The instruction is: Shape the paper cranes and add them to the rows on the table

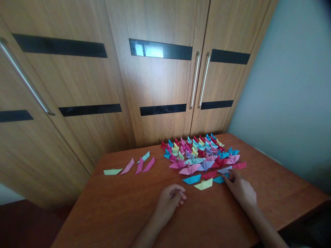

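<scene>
My right hand (pixel 241 189) is on the table's right side, fingers bent and close together, with the thumb on a blue folded paper piece (pixel 219 179). Just beyond its fingertips lies a lavender folded paper piece (pixel 224 170). Resting near the front middle, my left hand (pixel 170 199) is loosely curled, and nothing shows in it. Between the hands are a yellow folded piece (pixel 204 184), another blue piece (pixel 191 179) and a red piece (pixel 209 175). A second red piece (pixel 239 165) lies beyond the right hand.
Many folded paper cranes (pixel 190 168) stand in close rows at the back right of the brown table (pixel 116 206). Farther left lie several flat folded pieces, among them a pale green one (pixel 112 171) and a pink one (pixel 127 166). Wooden wardrobe doors (pixel 160 82) rise behind.
</scene>
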`<control>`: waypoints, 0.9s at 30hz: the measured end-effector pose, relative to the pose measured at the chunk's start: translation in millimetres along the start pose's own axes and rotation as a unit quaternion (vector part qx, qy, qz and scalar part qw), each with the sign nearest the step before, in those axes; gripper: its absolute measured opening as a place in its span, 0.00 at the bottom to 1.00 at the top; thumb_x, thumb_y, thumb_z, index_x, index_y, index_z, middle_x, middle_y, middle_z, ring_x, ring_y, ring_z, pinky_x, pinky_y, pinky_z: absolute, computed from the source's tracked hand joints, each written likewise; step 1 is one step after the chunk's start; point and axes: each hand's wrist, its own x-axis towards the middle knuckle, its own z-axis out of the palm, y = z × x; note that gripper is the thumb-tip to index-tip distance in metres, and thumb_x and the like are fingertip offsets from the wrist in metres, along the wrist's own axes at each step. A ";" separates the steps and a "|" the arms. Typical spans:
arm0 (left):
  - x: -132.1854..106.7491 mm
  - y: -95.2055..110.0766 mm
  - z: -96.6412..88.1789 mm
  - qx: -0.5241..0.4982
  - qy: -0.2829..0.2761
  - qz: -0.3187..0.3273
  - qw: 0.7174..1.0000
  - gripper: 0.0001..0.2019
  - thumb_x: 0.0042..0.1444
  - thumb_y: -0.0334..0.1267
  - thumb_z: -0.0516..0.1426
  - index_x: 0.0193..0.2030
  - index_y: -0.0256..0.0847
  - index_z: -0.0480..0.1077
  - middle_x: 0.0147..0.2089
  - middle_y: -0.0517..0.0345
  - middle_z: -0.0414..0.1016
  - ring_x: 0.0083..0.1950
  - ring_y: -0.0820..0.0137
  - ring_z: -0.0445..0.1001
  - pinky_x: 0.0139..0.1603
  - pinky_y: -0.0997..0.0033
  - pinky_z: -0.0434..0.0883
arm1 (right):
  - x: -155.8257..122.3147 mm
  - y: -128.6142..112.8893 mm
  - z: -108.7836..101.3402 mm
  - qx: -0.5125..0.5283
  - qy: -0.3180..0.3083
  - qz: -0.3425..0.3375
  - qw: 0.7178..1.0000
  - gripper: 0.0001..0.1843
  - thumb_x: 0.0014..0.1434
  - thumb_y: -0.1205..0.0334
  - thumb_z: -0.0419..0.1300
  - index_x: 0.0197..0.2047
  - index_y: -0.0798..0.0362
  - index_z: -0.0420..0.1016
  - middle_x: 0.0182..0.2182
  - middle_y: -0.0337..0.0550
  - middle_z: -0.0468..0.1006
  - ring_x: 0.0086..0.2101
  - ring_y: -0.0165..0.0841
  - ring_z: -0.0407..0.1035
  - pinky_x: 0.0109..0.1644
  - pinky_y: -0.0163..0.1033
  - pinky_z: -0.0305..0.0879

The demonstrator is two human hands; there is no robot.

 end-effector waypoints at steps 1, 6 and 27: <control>0.2 -0.6 -0.9 0.000 0.000 0.001 1.000 0.10 0.51 0.39 0.53 0.35 0.37 0.71 0.29 0.55 0.75 0.26 0.72 0.71 0.26 0.74 0.62 | 0.7 1.2 1.1 0.007 0.000 -0.002 1.000 0.28 0.55 0.41 0.50 0.53 0.47 0.66 0.35 0.48 0.79 0.37 0.44 0.74 0.35 0.43 0.64; 0.6 -2.7 -3.1 -0.005 -0.003 0.008 1.000 0.10 0.52 0.38 0.53 0.36 0.36 0.71 0.29 0.55 0.76 0.26 0.72 0.71 0.26 0.75 0.62 | 0.3 7.0 2.6 0.020 0.016 0.000 1.000 0.30 0.55 0.41 0.49 0.55 0.49 0.65 0.34 0.47 0.79 0.37 0.44 0.74 0.36 0.42 0.64; 16.9 37.3 -195.2 0.558 0.311 0.004 0.769 0.15 0.57 0.43 0.51 0.43 0.36 0.72 0.49 0.41 0.70 0.54 0.51 0.65 0.53 0.52 0.60 | -96.1 -220.4 64.9 0.238 -0.115 -0.345 0.900 0.12 0.55 0.65 0.53 0.39 0.48 0.76 0.34 0.41 0.79 0.35 0.34 0.72 0.41 0.36 0.64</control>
